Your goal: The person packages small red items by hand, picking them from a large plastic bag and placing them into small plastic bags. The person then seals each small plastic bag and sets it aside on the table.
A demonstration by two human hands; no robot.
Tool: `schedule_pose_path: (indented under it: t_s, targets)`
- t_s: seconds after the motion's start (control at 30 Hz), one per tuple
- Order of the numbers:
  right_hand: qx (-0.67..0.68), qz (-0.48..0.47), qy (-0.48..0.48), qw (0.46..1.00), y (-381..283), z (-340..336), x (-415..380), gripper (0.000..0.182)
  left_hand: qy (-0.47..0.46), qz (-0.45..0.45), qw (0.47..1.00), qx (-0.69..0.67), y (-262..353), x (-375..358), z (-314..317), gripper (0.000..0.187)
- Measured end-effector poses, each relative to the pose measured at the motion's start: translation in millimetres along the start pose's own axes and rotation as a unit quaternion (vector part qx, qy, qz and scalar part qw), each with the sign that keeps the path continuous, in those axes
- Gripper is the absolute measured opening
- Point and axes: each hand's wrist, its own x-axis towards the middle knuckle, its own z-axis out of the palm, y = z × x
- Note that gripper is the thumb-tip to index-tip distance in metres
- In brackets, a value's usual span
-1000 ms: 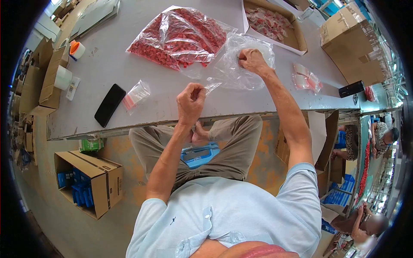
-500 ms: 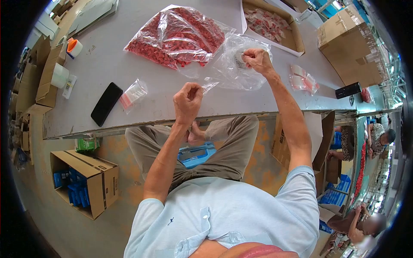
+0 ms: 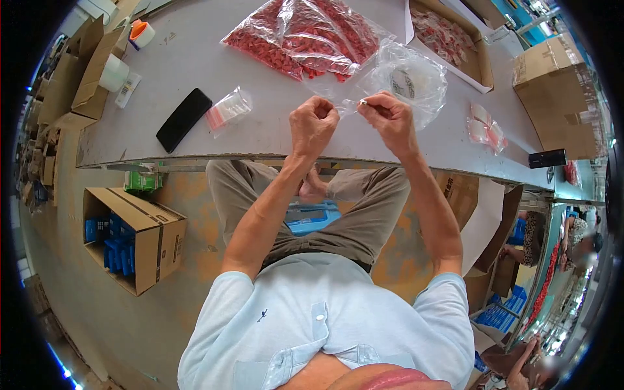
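Observation:
Over the grey table (image 3: 260,136), my left hand (image 3: 314,125) is closed on a small clear plastic bag (image 3: 348,107). Close to its right, my right hand (image 3: 391,120) pinches a small whitish piece (image 3: 364,102) at the bag's side; what it is I cannot make out. Behind the hands lies a large clear bag of red pieces (image 3: 305,39). Beside it, a crumpled clear bag (image 3: 422,81) holds something round and pale.
Left are a black phone (image 3: 184,120), a pack of small bags (image 3: 229,110), and tape rolls (image 3: 140,32). Right are a tray of filled bags (image 3: 442,39), more small packs (image 3: 486,127), a carton (image 3: 556,88) and a black object (image 3: 547,158). Co-workers sit far right.
My right hand has left the crumpled clear bag and come in beside my left hand, now pinching a small whitish piece. The whole view has shifted, with table items appearing farther right.

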Motion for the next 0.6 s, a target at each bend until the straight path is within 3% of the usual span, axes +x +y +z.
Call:
schedule_pose_path:
  t_s: [0.2, 0.43, 0.6]
  targets:
    - [-0.097, -0.123, -0.002, 0.988, 5.2, 22.8, -0.2, 0.014, -0.03, 0.008, 1.0, -0.003, -0.4, -0.7, -1.2, 0.012]
    - [-0.085, -0.102, -0.001, 0.991, 20.0, 22.1, -1.1, 0.016, -0.062, 0.002, 0.998, -0.033, -3.4, -0.6, -4.9, 0.014]
    - [-0.151, -0.073, -0.042, 0.985, 11.5, 19.3, -4.5, 0.016, -0.066, 0.008, 0.998, -0.02, 0.8, 0.6, -4.7, 0.014]
